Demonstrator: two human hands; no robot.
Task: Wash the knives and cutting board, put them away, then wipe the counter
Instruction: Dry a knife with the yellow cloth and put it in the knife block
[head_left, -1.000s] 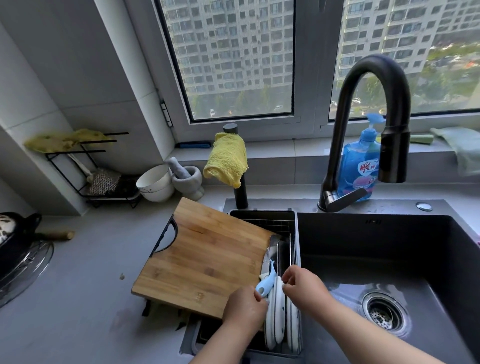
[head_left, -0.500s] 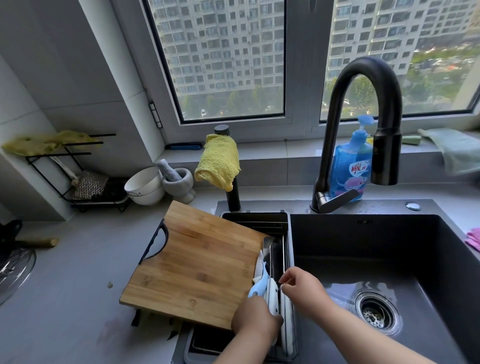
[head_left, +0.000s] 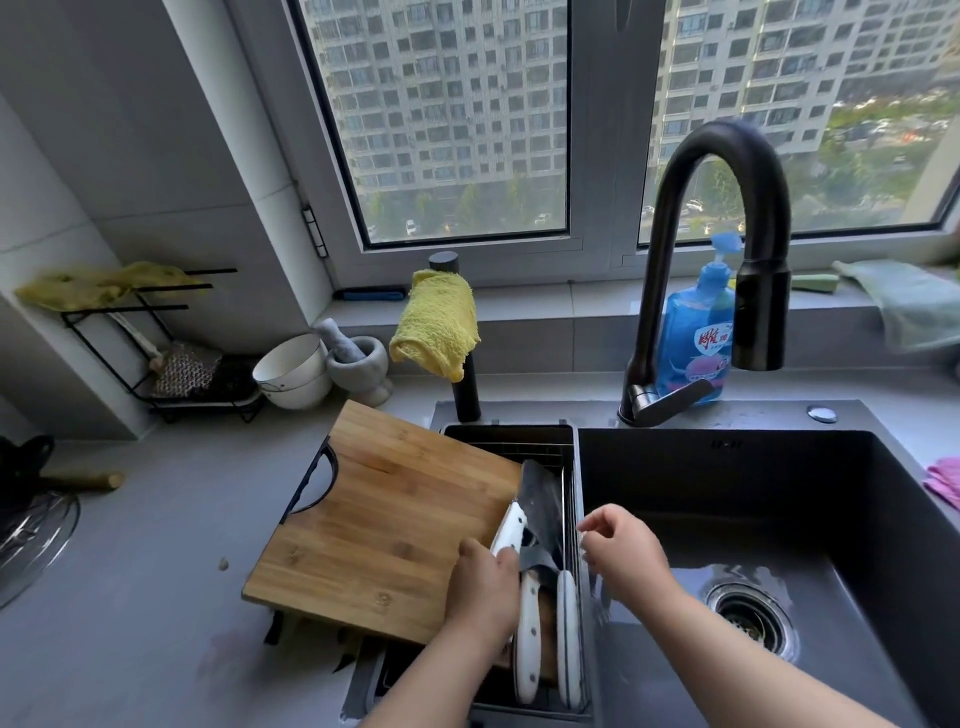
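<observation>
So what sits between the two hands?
In the head view, the dark knife blade and a white plate upright in the rack lie between the left hand and right hand.

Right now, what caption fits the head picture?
Left hand grips knives beside the cutting board, over the drying rack.

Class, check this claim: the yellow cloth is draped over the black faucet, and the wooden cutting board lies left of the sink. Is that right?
Not quite. In the head view the yellow cloth hangs on the short black post left of the black faucet, not on the faucet. The wooden cutting board does lie left of the sink.
</observation>
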